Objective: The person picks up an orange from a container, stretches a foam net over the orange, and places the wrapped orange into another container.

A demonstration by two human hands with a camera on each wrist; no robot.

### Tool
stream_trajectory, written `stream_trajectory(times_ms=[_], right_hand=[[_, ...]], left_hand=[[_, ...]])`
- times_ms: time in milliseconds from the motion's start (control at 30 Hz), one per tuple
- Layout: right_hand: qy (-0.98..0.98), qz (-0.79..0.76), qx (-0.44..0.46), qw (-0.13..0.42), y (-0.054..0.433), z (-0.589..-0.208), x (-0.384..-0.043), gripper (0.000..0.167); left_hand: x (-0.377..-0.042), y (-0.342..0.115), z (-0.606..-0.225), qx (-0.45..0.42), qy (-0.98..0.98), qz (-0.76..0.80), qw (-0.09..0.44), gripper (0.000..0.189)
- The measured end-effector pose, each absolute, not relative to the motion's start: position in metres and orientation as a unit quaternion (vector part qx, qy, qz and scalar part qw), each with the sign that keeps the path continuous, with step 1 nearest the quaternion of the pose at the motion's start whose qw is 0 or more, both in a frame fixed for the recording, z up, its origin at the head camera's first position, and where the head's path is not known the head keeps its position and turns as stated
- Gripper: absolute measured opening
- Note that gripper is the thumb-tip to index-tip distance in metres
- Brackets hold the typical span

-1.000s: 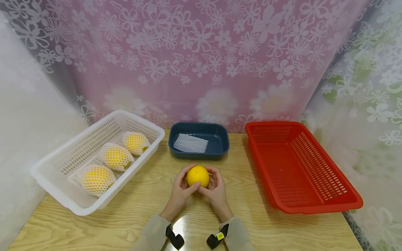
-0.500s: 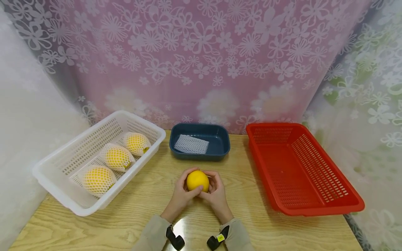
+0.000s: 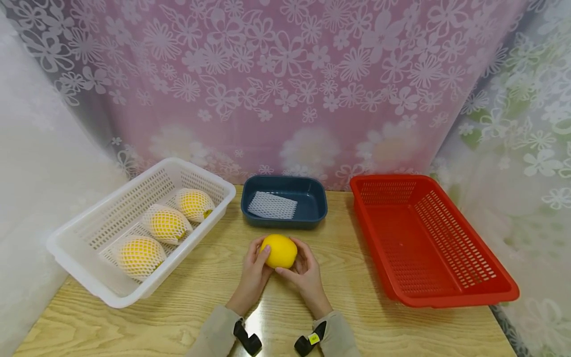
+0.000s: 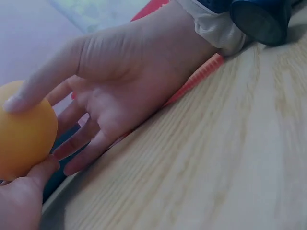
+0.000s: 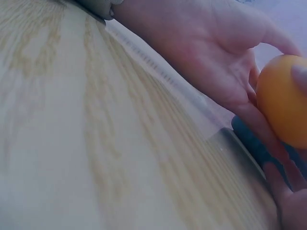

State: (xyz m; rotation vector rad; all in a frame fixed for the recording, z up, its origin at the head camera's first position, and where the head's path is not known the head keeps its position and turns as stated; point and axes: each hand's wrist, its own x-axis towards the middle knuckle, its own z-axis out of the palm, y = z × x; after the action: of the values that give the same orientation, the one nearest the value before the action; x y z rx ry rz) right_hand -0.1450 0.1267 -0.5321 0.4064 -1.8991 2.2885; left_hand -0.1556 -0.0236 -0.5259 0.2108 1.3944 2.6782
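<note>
Both hands cup a smooth, round yellow fruit (image 3: 282,252) above the middle of the wooden table, in front of the blue tray. My left hand (image 3: 252,277) holds its left side, thumb laid along the near left of the skin. From the right, my right hand (image 3: 309,275) grips it with the thumb at its lower front. In the left wrist view the fruit (image 4: 25,136) looks more orange, with the right hand (image 4: 124,81) behind it. The right wrist view shows the left hand (image 5: 206,57) around the fruit (image 5: 280,103); some fingers are hidden behind it.
At left, a white basket (image 3: 85,282) holds 3 yellow fruits in foam nets, one of them a netted fruit (image 3: 166,223). A white foam net (image 3: 272,205) lies in the blue tray (image 3: 312,201). The red basket (image 3: 419,243) stands at right. A floral curtain (image 3: 285,89) hangs behind.
The fruit has been turned between the hands and now looks more oblong. My left thumb has shifted from its lower front to the left side. The baskets and tray have stayed put.
</note>
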Motion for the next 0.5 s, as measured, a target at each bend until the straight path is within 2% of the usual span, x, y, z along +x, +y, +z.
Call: stream_trajectory(times_ms=[167, 500], right_hand=[[-0.646, 0.746, 0.122, 0.107, 0.1277, -0.5303, -0.1434, 0.071], [-0.618, 0.763, 0.134, 0.134, 0.1309, -0.5312, -0.1428, 0.069]], left_hand=[[-0.1550, -0.0230, -0.5257, 0.088, 0.492, 0.864, 0.061, 0.040], [-0.1546, -0.0265, -0.5301, 0.156, 0.620, 0.769, -0.003, 0.040]])
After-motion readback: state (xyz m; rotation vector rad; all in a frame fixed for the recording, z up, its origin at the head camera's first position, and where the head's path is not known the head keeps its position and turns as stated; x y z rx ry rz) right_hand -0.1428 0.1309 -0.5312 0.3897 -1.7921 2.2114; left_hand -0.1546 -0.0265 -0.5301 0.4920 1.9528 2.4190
